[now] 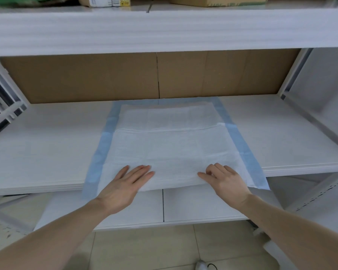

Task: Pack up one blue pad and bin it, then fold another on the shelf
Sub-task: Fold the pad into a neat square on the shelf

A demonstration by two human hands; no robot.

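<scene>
Blue-bordered pad (170,141) is lying spread flat on the white shelf (47,149), white face up, its near edge overhanging the shelf front. Left hand (123,186) is resting palm-down on the near left part, fingers (142,170) straight and together, gripping nothing. Right hand (224,182) is sitting at the near right edge, fingers curling, thumb pinching the pad's edge. Brown cardboard (105,78) is lining the shelf back.

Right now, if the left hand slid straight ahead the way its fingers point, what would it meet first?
Only more of the blue pad: the left hand lies flat on it, pointing up and right. Beyond that probably the cardboard back panel; depth is unclear.
</scene>
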